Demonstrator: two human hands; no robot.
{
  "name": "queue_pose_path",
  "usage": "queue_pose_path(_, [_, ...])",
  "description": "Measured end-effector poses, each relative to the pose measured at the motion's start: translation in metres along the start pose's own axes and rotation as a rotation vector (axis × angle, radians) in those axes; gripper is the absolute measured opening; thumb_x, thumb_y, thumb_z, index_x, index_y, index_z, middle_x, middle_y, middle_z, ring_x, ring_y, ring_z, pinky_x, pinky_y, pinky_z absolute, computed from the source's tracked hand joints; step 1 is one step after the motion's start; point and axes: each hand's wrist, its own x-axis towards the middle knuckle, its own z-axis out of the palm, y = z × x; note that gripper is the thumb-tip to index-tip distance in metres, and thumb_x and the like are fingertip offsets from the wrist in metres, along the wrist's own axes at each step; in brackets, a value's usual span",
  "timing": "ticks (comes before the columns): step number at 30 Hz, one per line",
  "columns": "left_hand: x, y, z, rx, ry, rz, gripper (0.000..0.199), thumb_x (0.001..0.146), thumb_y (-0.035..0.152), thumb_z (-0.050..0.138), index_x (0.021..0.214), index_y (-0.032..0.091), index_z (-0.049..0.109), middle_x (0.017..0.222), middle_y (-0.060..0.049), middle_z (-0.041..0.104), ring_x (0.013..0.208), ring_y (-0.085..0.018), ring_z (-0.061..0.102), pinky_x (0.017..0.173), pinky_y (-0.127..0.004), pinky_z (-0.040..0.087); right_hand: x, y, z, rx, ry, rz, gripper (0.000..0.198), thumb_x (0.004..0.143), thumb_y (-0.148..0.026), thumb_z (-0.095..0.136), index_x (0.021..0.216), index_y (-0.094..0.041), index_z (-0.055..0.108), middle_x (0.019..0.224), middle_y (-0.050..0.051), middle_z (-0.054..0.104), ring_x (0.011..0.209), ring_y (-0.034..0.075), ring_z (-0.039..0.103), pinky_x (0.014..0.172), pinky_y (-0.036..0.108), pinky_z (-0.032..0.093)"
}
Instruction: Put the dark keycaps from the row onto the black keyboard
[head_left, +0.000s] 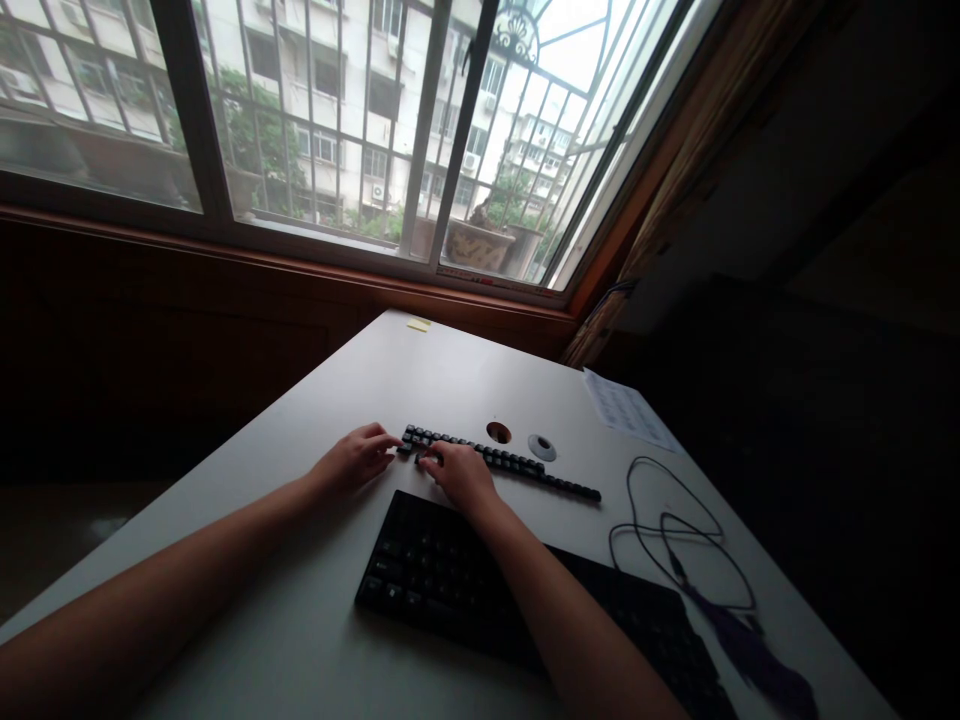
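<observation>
Rows of black keycaps (517, 462) lie on the white table, running from upper left to lower right. At their left end is my left hand (361, 455), its fingers partly stretched and the fingertips touching the end keycaps. Just right of it, my right hand (459, 474) is closed, with thumb and fingers together at a small black keycap (418, 460) below the rows; its fingers hide part of the rows. Nearer to me lies a black keyboard (427, 570), partly covered by my right forearm.
Beyond the keycaps are a round cable hole (499, 432) and its grey cover (541, 447). A looped black cable (637, 525) and a dark purple item (757, 655) lie right. Printed paper (626, 408) rests at the right edge, a yellow note (418, 325) at the far corner.
</observation>
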Motion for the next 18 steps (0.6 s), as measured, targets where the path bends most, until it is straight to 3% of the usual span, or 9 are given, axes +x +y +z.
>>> queue_pose_path(10, [0.0, -0.006, 0.004, 0.142, -0.006, 0.081, 0.028, 0.089, 0.015, 0.055, 0.114, 0.02, 0.067, 0.099, -0.009, 0.06, 0.083, -0.019, 0.059, 0.076, -0.031, 0.051, 0.004, -0.004, 0.0, 0.008, 0.033, 0.006, 0.025, 0.09, -0.043, 0.06, 0.105, -0.026, 0.07, 0.096, 0.005, 0.075, 0.09, 0.022, 0.069, 0.077, 0.029, 0.047])
queue_pose_path(14, [0.0, -0.007, 0.005, 0.179, -0.038, 0.091, 0.029, 0.091, 0.017, 0.056, 0.118, 0.022, 0.066, 0.101, -0.009, 0.061, 0.087, -0.021, 0.057, 0.079, -0.033, 0.05, -0.001, -0.002, -0.004, 0.088, 0.103, -0.058, 0.023, 0.091, -0.038, 0.059, 0.107, -0.027, 0.072, 0.104, 0.004, 0.073, 0.095, 0.019, 0.068, 0.085, 0.027, 0.047])
queue_pose_path(18, [0.0, -0.005, 0.004, 0.211, -0.056, 0.09, 0.032, 0.091, 0.017, 0.057, 0.122, 0.023, 0.064, 0.102, -0.009, 0.061, 0.089, -0.022, 0.056, 0.082, -0.035, 0.05, -0.008, -0.001, -0.004, 0.099, 0.081, -0.126, 0.024, 0.09, -0.029, 0.059, 0.11, -0.033, 0.072, 0.107, 0.0, 0.07, 0.092, 0.016, 0.068, 0.084, 0.024, 0.049])
